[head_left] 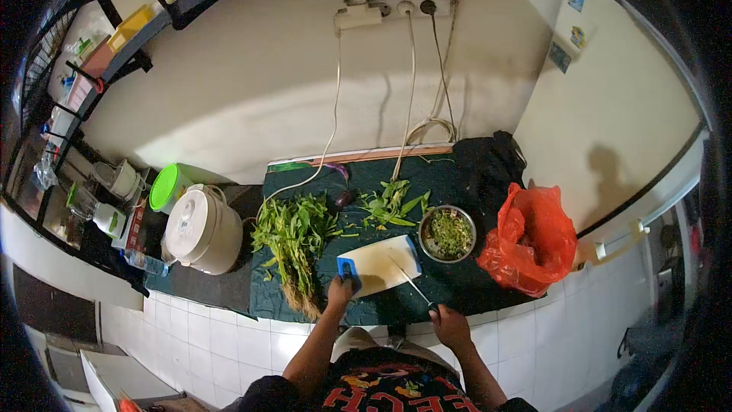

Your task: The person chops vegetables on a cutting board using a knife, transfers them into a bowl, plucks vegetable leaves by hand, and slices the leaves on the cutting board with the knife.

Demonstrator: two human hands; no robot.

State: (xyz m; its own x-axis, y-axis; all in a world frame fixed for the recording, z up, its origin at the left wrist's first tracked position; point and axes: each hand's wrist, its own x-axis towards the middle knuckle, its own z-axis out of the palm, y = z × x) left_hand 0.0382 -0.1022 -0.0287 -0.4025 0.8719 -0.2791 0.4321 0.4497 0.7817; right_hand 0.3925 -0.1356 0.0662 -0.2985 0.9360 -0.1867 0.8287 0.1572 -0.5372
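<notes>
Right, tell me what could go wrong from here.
The knife in the right hand points over the cutting board; if it swings toward the left hand on the board's blue end, it might cut the fingers.

The bowl of chopped greens sits close beside the board, so a shove could knock it.

The leafy bunch has its roots near the table's front edge, where the left arm might catch them.

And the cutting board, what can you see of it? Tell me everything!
The cutting board looks plastic: a pale rectangle with blue ends, the left one with a dark slot. It lies askew on the dark green cloth, near its front edge. The left hand grips the slotted end. The knife in the right hand reaches over it; whether they touch is unclear.
</notes>
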